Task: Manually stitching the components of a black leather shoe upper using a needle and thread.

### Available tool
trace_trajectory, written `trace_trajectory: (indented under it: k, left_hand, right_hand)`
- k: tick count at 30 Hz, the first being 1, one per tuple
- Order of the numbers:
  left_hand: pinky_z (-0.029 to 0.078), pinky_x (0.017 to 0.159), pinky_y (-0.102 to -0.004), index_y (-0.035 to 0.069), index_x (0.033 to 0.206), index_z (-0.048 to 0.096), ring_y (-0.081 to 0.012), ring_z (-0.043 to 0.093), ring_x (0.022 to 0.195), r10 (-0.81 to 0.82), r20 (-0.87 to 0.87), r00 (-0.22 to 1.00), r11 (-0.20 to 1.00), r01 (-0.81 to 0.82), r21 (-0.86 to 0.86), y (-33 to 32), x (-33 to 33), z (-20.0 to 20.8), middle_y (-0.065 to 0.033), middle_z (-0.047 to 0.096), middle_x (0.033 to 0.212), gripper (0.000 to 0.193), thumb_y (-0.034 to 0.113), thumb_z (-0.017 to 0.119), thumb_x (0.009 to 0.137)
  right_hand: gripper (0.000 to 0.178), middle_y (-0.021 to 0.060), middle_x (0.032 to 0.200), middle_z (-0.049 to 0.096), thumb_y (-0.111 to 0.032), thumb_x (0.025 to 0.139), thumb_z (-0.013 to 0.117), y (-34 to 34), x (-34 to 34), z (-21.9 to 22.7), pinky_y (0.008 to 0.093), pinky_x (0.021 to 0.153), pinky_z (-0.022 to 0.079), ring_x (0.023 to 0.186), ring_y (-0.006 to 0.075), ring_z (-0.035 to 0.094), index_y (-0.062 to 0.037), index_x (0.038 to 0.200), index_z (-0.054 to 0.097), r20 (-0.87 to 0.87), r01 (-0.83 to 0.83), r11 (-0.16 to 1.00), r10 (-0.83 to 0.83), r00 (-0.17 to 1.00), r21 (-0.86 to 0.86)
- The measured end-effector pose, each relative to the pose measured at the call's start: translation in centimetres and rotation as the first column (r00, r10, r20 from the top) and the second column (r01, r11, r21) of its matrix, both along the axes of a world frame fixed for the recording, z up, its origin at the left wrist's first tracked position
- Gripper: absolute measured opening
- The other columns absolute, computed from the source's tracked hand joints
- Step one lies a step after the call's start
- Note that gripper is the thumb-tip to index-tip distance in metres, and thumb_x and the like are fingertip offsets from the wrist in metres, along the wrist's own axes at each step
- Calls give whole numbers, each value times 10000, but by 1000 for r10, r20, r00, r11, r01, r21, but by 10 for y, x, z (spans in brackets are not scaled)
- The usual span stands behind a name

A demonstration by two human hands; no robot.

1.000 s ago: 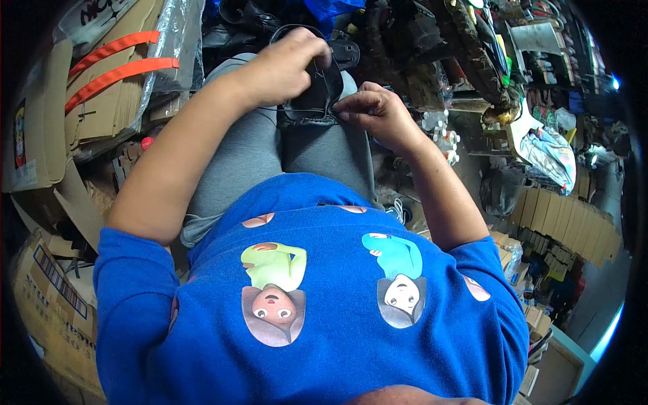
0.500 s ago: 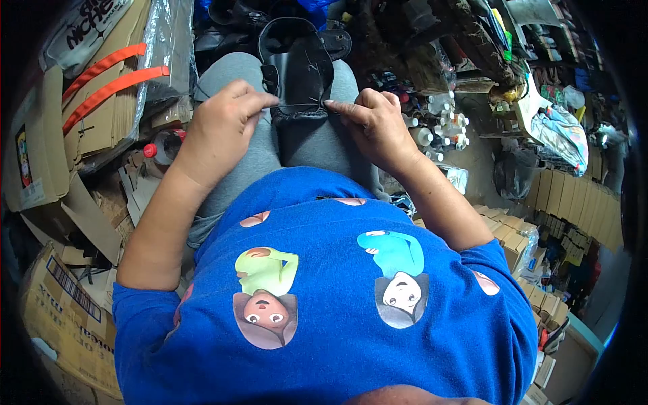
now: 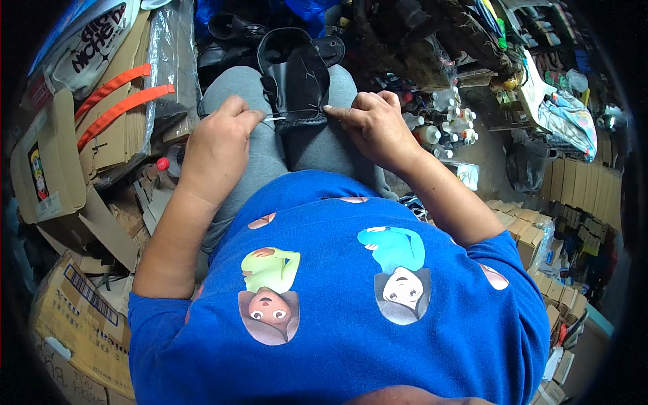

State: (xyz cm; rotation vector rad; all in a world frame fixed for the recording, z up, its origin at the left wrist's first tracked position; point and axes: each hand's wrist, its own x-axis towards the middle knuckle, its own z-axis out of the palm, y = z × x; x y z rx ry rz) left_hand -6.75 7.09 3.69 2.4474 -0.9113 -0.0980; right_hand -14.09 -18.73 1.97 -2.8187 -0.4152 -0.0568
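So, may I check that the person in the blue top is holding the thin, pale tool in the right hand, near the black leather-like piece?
Not quite: the head view shows the thin, pale tool in the left hand. The rest stands: the person wears a blue top, and the tool is near the black leather-like piece.

Two orange strips (image 3: 126, 106) lie over flattened cardboard (image 3: 131, 126) at left, near a red-capped bottle (image 3: 174, 160); clustered bottles (image 3: 430, 135) stand at right, a patterned cloth (image 3: 568, 127) farther out
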Motion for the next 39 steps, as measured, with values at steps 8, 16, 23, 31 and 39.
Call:
trace_trajectory:
  k: [8,16,23,31,39]
  left_hand:
    - [383,801,-370,132,845,711,-209,541,836,28,315,949,1000,-25,-12,-14,16,-21,-23,549,747,122,83,668,742]
    - [330,791,-331,217,910,731,-170,491,779,-139,53,989,974,146,-173,-24,32,-42,9,473,710,198,111,687,749]
    - [314,791,-332,236,892,733,-161,491,779,-138,42,990,981,142,-135,-26,31,-44,23,468,704,200,114,694,738]
    - [302,802,-334,244,879,734,-157,493,779,-141,56,988,981,147,-130,-27,31,-44,29,483,702,198,115,695,734]
    - [300,807,-338,239,883,735,-157,500,788,-135,61,989,983,142,-119,-28,31,-44,28,494,694,207,113,689,726]
  right_hand:
    - [409,43,790,523,23,753,580,-28,28,-9,305,742,443,840,186,521,-202,1068,712,-320,47,913,94,943,406]
    - [351,4,825,502,28,771,576,-31,54,-4,269,821,421,859,153,497,-166,1024,724,-485,91,883,164,859,460]
    - [337,5,821,516,27,774,574,-31,54,-4,271,836,414,866,150,499,-160,1010,727,-482,84,872,184,857,482]
    - [330,1,814,528,26,773,575,-31,55,-3,266,852,412,860,143,501,-141,1015,725,-511,117,864,175,842,490]
    - [290,0,822,539,-10,799,613,-35,57,-8,274,854,415,876,145,497,-145,1029,725,-493,76,858,217,843,508]
